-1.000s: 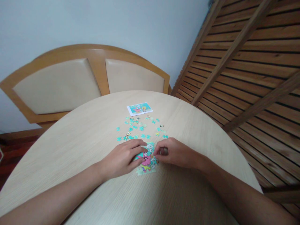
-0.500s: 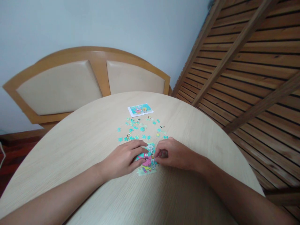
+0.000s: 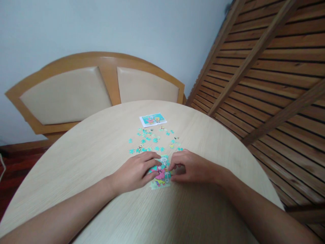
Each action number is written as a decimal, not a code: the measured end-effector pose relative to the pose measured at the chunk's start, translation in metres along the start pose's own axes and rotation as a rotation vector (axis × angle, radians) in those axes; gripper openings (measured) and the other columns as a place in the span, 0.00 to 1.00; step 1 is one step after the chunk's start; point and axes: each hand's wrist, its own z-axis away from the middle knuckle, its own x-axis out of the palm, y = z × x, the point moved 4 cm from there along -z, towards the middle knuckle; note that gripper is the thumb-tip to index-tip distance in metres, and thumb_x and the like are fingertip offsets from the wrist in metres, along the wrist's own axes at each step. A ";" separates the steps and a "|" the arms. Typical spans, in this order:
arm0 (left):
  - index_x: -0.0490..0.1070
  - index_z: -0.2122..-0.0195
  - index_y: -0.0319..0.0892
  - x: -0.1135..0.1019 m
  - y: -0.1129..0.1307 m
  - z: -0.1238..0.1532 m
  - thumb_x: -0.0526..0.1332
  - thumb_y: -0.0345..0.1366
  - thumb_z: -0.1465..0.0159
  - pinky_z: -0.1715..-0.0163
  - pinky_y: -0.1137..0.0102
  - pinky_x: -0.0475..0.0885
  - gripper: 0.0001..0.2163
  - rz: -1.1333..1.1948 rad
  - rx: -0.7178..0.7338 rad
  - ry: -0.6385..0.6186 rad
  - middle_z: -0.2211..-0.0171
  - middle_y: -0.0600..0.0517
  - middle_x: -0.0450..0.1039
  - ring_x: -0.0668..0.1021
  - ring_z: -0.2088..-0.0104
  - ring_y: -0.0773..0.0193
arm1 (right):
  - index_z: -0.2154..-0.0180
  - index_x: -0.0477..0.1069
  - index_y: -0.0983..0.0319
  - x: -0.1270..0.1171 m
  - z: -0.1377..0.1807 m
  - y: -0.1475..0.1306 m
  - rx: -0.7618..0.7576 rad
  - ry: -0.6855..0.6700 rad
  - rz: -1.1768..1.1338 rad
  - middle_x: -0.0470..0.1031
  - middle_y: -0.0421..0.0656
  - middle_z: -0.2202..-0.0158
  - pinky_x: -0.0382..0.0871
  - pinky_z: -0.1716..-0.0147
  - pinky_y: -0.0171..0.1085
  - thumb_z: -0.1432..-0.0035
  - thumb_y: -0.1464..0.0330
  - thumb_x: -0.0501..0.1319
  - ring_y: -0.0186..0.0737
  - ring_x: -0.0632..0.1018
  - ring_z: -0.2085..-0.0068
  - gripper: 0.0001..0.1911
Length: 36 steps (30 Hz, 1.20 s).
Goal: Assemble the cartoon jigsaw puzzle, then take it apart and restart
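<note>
A partly assembled jigsaw puzzle [image 3: 160, 181] lies flat on the table, showing a pink starfish figure and a pale long-nosed one. My left hand [image 3: 138, 171] rests over its left side, fingers stretched and thumb apart, the tips touching the picture. At the right edge, my right hand [image 3: 189, 166] is curled, with thumb and forefinger around a small puzzle piece [image 3: 171, 172] beside the assembled part. That piece is mostly hidden by the fingers. Several loose puzzle pieces [image 3: 155, 140], mostly turquoise, are scattered just beyond both hands.
A picture card [image 3: 153, 119] lies behind the loose pieces. The round wooden table [image 3: 101, 135] carries everything. Beyond its far edge stands a padded chair back or bench [image 3: 66, 95] against the wall, and a slatted wooden screen [image 3: 269, 67] rises on the right.
My right thumb and forefinger have parted slightly at the puzzle's right edge. My left hand stays on the puzzle. The view has shifted a little.
</note>
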 end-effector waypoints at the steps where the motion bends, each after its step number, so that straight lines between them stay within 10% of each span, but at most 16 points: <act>1: 0.71 0.48 0.44 0.000 0.000 0.000 0.57 0.39 0.27 0.42 0.58 0.72 0.10 0.000 -0.002 0.000 0.44 0.46 0.72 0.74 0.43 0.54 | 0.64 0.79 0.62 0.000 0.000 0.001 -0.003 -0.003 0.010 0.81 0.42 0.64 0.66 0.57 0.38 0.46 0.65 0.73 0.40 0.80 0.60 0.09; 14: 0.72 0.50 0.45 -0.006 -0.004 -0.004 0.59 0.38 0.30 0.47 0.60 0.75 0.09 0.071 -0.029 0.068 0.48 0.47 0.75 0.77 0.48 0.57 | 0.63 0.79 0.61 0.001 0.001 0.001 -0.026 -0.014 0.044 0.81 0.42 0.64 0.66 0.56 0.39 0.44 0.63 0.72 0.42 0.80 0.60 0.09; 24: 0.76 0.53 0.42 -0.013 -0.058 0.005 0.59 0.39 0.32 0.45 0.50 0.73 0.11 -0.163 -0.331 0.269 0.47 0.44 0.75 0.76 0.47 0.49 | 0.60 0.79 0.60 0.000 -0.001 0.003 -0.014 -0.010 0.022 0.81 0.43 0.62 0.67 0.56 0.40 0.40 0.64 0.67 0.41 0.80 0.60 0.07; 36: 0.72 0.50 0.41 -0.011 -0.076 0.005 0.59 0.40 0.31 0.43 0.50 0.71 0.13 -0.168 -0.377 0.301 0.47 0.43 0.75 0.75 0.46 0.50 | 0.56 0.77 0.60 -0.005 -0.006 0.018 -0.019 0.214 0.131 0.80 0.47 0.55 0.66 0.45 0.46 0.33 0.66 0.61 0.45 0.77 0.51 0.09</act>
